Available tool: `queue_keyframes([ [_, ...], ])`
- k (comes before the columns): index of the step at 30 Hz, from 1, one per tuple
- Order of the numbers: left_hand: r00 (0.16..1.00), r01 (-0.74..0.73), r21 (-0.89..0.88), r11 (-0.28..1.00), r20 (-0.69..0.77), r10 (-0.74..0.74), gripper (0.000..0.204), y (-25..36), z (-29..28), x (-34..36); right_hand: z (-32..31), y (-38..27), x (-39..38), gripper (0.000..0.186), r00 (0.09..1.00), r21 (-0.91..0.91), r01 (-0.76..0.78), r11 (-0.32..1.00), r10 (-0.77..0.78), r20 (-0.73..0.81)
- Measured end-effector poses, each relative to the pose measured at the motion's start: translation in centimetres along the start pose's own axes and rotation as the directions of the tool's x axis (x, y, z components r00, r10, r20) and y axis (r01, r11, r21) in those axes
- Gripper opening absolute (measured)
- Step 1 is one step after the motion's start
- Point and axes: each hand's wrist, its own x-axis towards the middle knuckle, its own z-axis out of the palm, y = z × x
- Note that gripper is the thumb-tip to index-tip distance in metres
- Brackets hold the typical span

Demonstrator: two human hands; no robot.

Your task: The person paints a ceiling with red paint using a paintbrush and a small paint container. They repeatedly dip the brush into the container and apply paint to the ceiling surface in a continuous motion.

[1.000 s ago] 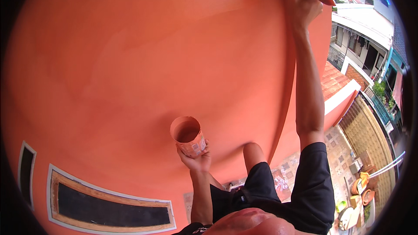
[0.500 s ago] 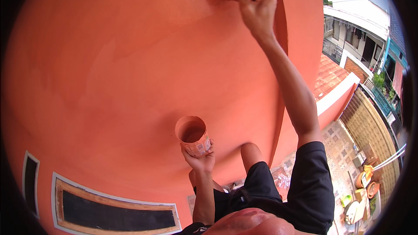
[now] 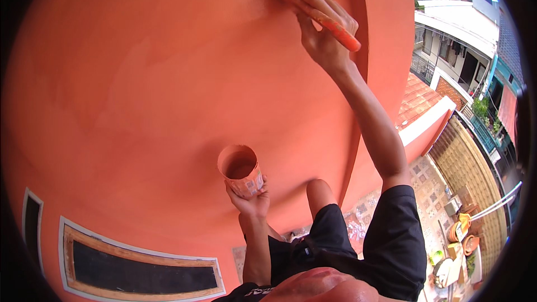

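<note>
My right hand (image 3: 327, 39) is closed round an orange-smeared paintbrush (image 3: 319, 15), raised high near the wall's right corner. The brush is seen nearly edge-on, with its bristle end at the orange wall (image 3: 168, 89) and its handle pointing down to the right. Lower down, my left hand (image 3: 253, 201) grips a paint can (image 3: 239, 170) by its lower side. The can is coated in orange, part of a label shows on it, and its open top faces up. Paint lies inside, though its depth is hard to tell.
Two windows, a framed one (image 3: 140, 271) and a narrow one (image 3: 33, 229), sit at the lower left. A wall edge (image 3: 358, 106) runs down on the right. Far below lies a patterned tile floor (image 3: 428, 190) with pots and clutter (image 3: 461, 240) beside a bamboo fence (image 3: 475, 168).
My right hand has moved down and turned the brush from nearly level to slanting, its handle end now lower. The can in my left hand has shifted slightly left in the picture.
</note>
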Motion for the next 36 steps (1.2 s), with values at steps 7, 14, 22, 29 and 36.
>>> queue_keyframes([
  [7, 0.999, 0.037, 0.029, 0.999, -0.039, -0.036, 0.064, 0.4, 0.1, -0.1, -2.5, 3.1, 0.3, 0.026, 0.821, 0.174, -0.542, 0.822, 0.562, -0.102],
  [14, 0.999, 0.003, 0.019, 1.0, -0.038, -0.002, 0.065, -0.1, -0.5, -0.3, -3.4, 4.2, -0.5, 0.027, 0.977, -0.321, -0.042, 0.946, -0.027, -0.21],
  [22, 0.996, -0.054, 0.021, 0.998, -0.068, 0.055, 0.063, -0.5, -0.4, -0.6, 6.6, -11.0, -4.4, 0.038, 0.96, 0.072, -0.048, 0.996, 0.026, 0.277],
  [29, 0.991, -0.127, -0.011, 0.992, -0.031, 0.126, 0.061, -0.9, -0.7, -1.1, 5.6, -5.3, -0.5, 0.022, 0.9, 0.342, -0.43, 0.836, 0.429, 0.08],
  [36, 0.96, -0.267, 0.008, 0.964, -0.08, 0.267, 0.06, -2.5, -0.2, -1.5, -4.8, 6.6, -0.5, 0.018, 0.844, -0.136, -0.49, 0.861, 0.43, -0.322],
])
